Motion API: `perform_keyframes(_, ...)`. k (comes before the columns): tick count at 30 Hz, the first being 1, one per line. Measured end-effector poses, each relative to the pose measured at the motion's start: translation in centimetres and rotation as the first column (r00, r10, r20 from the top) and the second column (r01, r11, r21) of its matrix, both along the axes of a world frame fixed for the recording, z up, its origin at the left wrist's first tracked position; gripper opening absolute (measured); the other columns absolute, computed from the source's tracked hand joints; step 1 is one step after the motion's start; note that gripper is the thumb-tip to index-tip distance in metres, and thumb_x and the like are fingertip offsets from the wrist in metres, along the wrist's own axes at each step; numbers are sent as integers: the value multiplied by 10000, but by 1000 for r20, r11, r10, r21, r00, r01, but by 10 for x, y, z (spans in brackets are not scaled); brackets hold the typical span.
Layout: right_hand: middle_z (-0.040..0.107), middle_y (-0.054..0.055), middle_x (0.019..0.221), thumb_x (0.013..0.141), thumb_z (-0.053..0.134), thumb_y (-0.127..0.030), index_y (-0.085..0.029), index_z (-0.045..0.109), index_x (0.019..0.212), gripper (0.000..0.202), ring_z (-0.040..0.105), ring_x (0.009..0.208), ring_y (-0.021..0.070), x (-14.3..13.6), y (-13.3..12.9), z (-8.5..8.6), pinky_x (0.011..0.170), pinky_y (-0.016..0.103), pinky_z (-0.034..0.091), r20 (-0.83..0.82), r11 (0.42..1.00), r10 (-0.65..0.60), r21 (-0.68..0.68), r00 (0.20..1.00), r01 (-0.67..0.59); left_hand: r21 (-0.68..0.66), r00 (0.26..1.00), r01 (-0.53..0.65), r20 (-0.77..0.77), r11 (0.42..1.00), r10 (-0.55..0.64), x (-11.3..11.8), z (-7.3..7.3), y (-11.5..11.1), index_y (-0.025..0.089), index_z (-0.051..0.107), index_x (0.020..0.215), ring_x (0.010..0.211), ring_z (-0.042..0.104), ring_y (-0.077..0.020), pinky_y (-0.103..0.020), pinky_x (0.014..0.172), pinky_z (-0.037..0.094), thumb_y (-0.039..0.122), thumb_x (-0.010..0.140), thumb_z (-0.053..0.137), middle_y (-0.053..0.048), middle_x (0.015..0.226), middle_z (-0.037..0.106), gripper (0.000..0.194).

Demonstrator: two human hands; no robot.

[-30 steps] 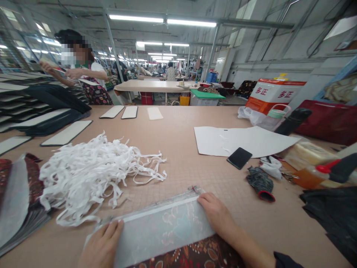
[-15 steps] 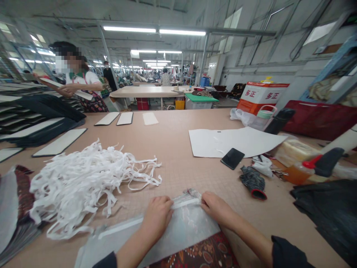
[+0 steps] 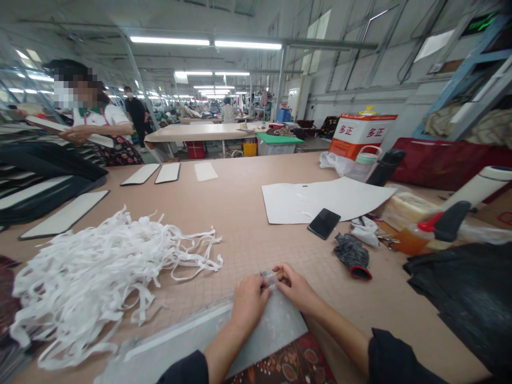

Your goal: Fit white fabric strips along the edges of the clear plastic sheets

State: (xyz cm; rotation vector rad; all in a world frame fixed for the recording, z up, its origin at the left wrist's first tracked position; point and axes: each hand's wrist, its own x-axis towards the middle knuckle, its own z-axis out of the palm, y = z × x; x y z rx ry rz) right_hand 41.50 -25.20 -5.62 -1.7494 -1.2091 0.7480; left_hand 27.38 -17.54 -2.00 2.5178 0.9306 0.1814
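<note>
A grey fabric panel (image 3: pixel 280 320) lies in front of me, with a white strip (image 3: pixel 180 332) along its far edge and a dark red patterned cloth (image 3: pixel 296 362) at its near side. Close together at the panel's far right corner are both hands. My left hand (image 3: pixel 250 301) has its fingers curled on the edge, closed on the panel. Fingers of my right hand (image 3: pixel 294 285) are bent and pinch the same corner from the right. The exact fold between the fingertips is hidden. Left of the panel spreads a tangled heap of white fabric strips (image 3: pixel 96 277).
To the right lie a phone (image 3: pixel 324 223), a white sheet (image 3: pixel 320 200), a dark glove (image 3: pixel 352 256), a bottle of amber liquid (image 3: pixel 414 237) and black material (image 3: pixel 468 298). White-faced panels (image 3: pixel 66 213) lie at the left, where a co-worker (image 3: pixel 96 122) stands holding a board.
My left hand has slid right along the panel's edge, closing the gap to my right hand. The white strip between them is now covered. The view has turned slightly right.
</note>
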Motion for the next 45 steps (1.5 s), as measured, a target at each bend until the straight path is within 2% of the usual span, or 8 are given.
perform_keyframes(4, 551, 9, 833, 710, 471, -81, -202, 462, 909, 233, 531, 812, 143, -5, 0, -3, 746, 262, 412, 225, 998, -57, -19, 973, 63, 146, 996, 85, -42, 986, -79, 1, -4, -7, 185, 603, 843, 865, 534, -173, -294, 750, 400, 200, 842, 429, -32, 896, 593, 174)
perform_keyframes(7, 535, 30, 836, 721, 467, -73, -193, 492, 816, 154, 499, 821, 160, -6, 0, 0, 754, 279, 407, 373, 1000, -18, -1, 928, 20, 303, 983, 179, -101, 936, -155, -1, -8, -12, 175, 574, 964, 860, 533, -185, -320, 745, 427, 128, 849, 386, -52, 933, 577, 225)
perform_keyframes(12, 532, 33, 828, 733, 468, -82, -186, 540, 739, 127, 489, 851, 163, 0, 3, 6, 766, 273, 393, 418, 997, 67, -3, 906, -72, 419, 961, 276, -152, 865, -233, -3, -13, -15, 150, 549, 1016, 846, 538, -189, -342, 730, 462, 69, 841, 371, -67, 959, 570, 263)
perform_keyframes(19, 536, 15, 731, 716, 508, -181, -173, 536, 668, 56, 494, 732, 142, 6, 18, 16, 674, 241, 371, 412, 991, 83, -128, 907, -33, 441, 951, 302, -198, 845, -237, 0, -12, -15, 135, 538, 1053, 856, 531, -209, -356, 723, 464, 82, 831, 407, -74, 969, 570, 264)
perform_keyframes(28, 548, 8, 687, 649, 493, -137, -176, 528, 651, 52, 471, 662, 133, 9, 27, 14, 594, 228, 316, 434, 973, 132, -229, 891, -33, 419, 944, 322, -216, 849, -251, 0, -14, -13, 150, 529, 1064, 881, 513, -215, -363, 743, 438, 107, 843, 405, -69, 995, 560, 257)
perform_keyframes(34, 576, -5, 690, 641, 502, -116, -169, 546, 722, 106, 484, 626, 111, 15, 33, 15, 555, 201, 311, 393, 958, 171, -282, 904, -59, 435, 943, 326, -212, 839, -257, 1, -18, -12, 160, 533, 1040, 875, 510, -213, -359, 718, 439, 113, 841, 408, -67, 980, 555, 240)
perform_keyframes(41, 579, 10, 716, 672, 512, -128, -162, 551, 726, 74, 495, 655, 124, 14, 35, 13, 580, 214, 334, 401, 967, 136, -253, 906, -33, 444, 949, 312, -183, 840, -256, -1, -19, -12, 148, 519, 1068, 878, 509, -221, -365, 724, 446, 102, 830, 411, -71, 976, 558, 265)
perform_keyframes(45, 583, 43, 797, 735, 428, -87, -150, 556, 768, 147, 511, 775, 143, 6, 28, 15, 695, 237, 372, 430, 982, 66, -186, 900, 16, 413, 962, 270, -146, 870, -229, -1, -21, -11, 171, 546, 1016, 877, 511, -221, -365, 734, 443, 113, 834, 420, -64, 975, 559, 229)
